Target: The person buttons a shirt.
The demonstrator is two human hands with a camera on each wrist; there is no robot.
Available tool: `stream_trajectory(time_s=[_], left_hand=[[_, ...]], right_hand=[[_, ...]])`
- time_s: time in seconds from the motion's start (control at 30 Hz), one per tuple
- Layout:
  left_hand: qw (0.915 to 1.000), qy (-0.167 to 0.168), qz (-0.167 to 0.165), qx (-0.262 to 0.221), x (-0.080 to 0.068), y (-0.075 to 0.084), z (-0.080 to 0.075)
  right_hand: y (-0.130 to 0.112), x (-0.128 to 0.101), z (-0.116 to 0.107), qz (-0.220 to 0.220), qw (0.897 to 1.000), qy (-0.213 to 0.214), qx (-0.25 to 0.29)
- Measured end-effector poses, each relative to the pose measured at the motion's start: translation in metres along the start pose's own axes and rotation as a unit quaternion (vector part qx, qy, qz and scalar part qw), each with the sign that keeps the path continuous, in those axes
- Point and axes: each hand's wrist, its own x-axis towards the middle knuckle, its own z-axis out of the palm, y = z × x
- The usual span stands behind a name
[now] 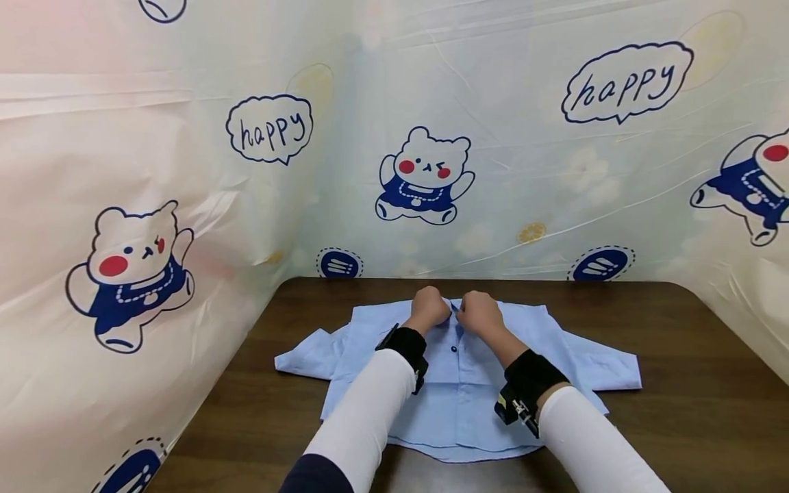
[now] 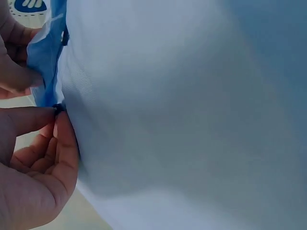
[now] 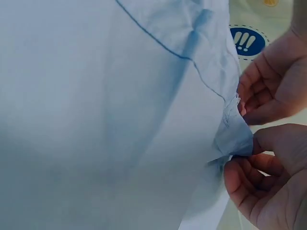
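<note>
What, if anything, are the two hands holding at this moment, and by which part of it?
Both hands hold the light blue shirt at its front opening near the collar. The left hand pinches the edge by a dark button; the right hand pinches the opposite edge.

Dark brown wooden table (image 1: 678, 383); behind and at both sides, plastic sheet backdrop (image 1: 524, 171) printed with cartoon bears (image 1: 424, 177) and "happy" speech bubbles (image 1: 269, 129)

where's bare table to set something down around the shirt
Bare table right of the shirt, a strip left of it by the backdrop, a narrow band behind the collar. Crowded at the collar: both hands, left, right.
</note>
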Motion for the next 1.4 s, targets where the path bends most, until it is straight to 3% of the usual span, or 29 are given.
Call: stream_trajectory(time_s=[0.1, 0.17, 0.3, 0.43, 0.77, 0.9, 1.07, 1.2, 1.4], left_hand=[[0.9960, -0.003, -0.023, -0.086, -0.001, -0.006, 0.000], [0.9864, -0.009, -0.038, -0.160, -0.002, -0.010, 0.000], [0.9517, -0.035, -0.057, -0.300, -0.008, -0.012, 0.001], [0.9229, -0.052, -0.070, -0.375, -0.014, -0.009, 0.002], [0.8978, -0.068, -0.087, -0.427, -0.017, -0.004, 0.001], [0.8863, -0.086, -0.090, -0.446, -0.016, -0.008, 0.002], [0.8838, -0.100, -0.085, -0.449, -0.016, -0.013, 0.003], [0.8839, -0.086, -0.090, -0.451, -0.018, -0.013, 0.005], [0.8743, -0.066, -0.102, -0.470, -0.021, -0.011, 0.005]], right_hand=[[0.004, -0.004, -0.003, -0.019, 0.998, 0.028, 0.057], [0.008, -0.006, -0.004, -0.032, 0.994, 0.038, 0.094], [0.014, -0.009, -0.003, -0.038, 0.984, 0.036, 0.171], [0.016, -0.011, -0.005, -0.030, 0.975, 0.030, 0.218], [0.018, -0.012, -0.004, -0.023, 0.968, 0.030, 0.246], [0.018, -0.012, -0.004, -0.010, 0.960, 0.013, 0.279], [0.018, -0.012, -0.003, -0.002, 0.954, -0.004, 0.299], [0.017, -0.012, -0.001, 0.008, 0.955, -0.002, 0.296], [0.015, -0.013, 0.002, 0.007, 0.958, 0.009, 0.287]])
